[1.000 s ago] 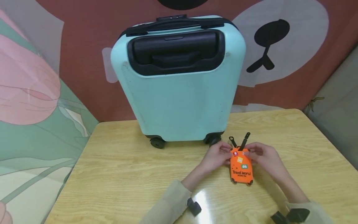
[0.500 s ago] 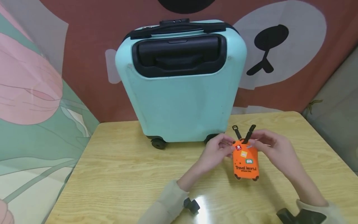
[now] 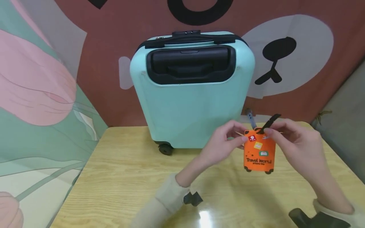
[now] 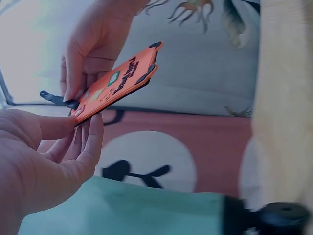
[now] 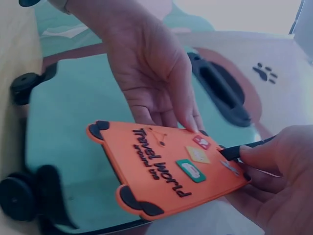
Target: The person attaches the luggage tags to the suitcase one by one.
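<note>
Both hands hold the orange luggage tag (image 3: 259, 153) in the air above the wooden table (image 3: 119, 164), just in front of the mint suitcase (image 3: 191, 104). My left hand (image 3: 220, 148) pinches its top corner, and my right hand (image 3: 296, 144) pinches the black strap (image 3: 270, 122). I think the thin strap may slip from my fingertips, because the grip is small; then the tag would swing or drop to the table.

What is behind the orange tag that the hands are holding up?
Behind the tag stands a mint suitcase on the table, with a bear-print cloth further back. The tag and left hand cover the suitcase's lower right corner, so any wheel there is hidden.
</note>
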